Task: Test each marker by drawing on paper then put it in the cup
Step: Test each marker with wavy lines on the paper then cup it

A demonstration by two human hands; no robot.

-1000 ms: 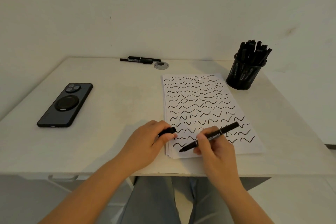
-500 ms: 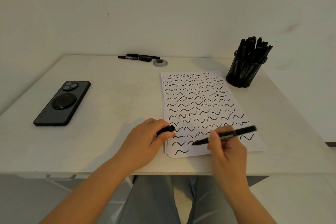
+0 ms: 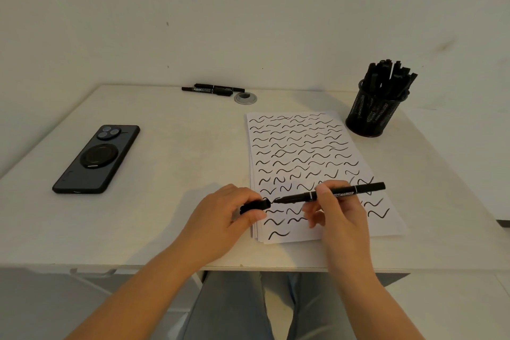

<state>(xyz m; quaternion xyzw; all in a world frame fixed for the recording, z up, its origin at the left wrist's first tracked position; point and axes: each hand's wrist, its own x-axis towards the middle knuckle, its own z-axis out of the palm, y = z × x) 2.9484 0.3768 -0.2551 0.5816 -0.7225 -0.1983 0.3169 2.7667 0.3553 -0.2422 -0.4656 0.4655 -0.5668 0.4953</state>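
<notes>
My right hand point(image 3: 335, 208) pinches a black marker point(image 3: 347, 193) held level above the paper point(image 3: 306, 146), its bare tip pointing left. My left hand point(image 3: 223, 215) holds the marker's black cap point(image 3: 255, 205) at the paper's left edge, the cap's mouth almost touching the tip. The white paper is covered with black wavy test strokes. A black mesh cup point(image 3: 372, 116) full of several black markers stands at the back right. Two more black markers point(image 3: 212, 89) lie at the table's far edge.
A black phone point(image 3: 96, 159) lies face down on the left of the white table point(image 3: 165, 174). A round grey cable grommet point(image 3: 245, 98) sits by the two loose markers. A plain wall rises behind the table. My knees show below the front edge.
My right hand has lifted the marker off the paper and swung its tip left to the cap. My left hand has raised the cap slightly toward the tip.
</notes>
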